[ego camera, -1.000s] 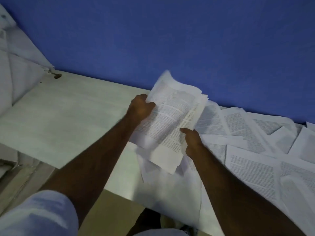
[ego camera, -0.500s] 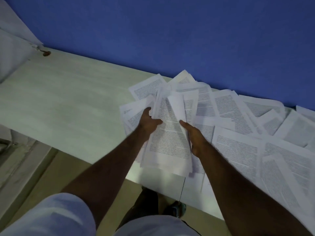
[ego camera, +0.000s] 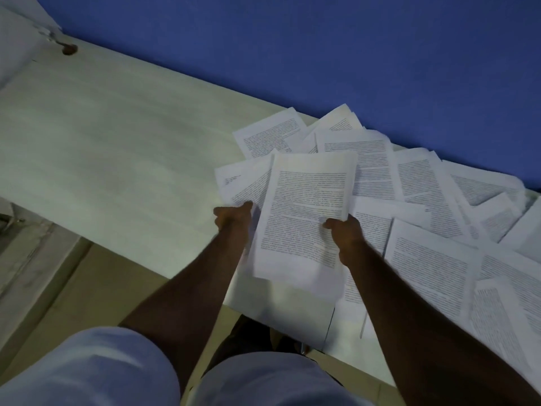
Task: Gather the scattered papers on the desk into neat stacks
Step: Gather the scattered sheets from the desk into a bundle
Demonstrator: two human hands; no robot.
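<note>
Pale woodgrain desk (ego camera: 117,159), both hands (ego camera: 345,232) w/ flat rectangular printed sheets (ego camera: 304,212)

The printed lines on the white text-covered held stack of sheets (ego camera: 304,212) are too blurred to read. Right of that stack, the scattered white printed pages (ego camera: 456,230) run past the frame's right edge, overlapping and hiding one another.
</note>
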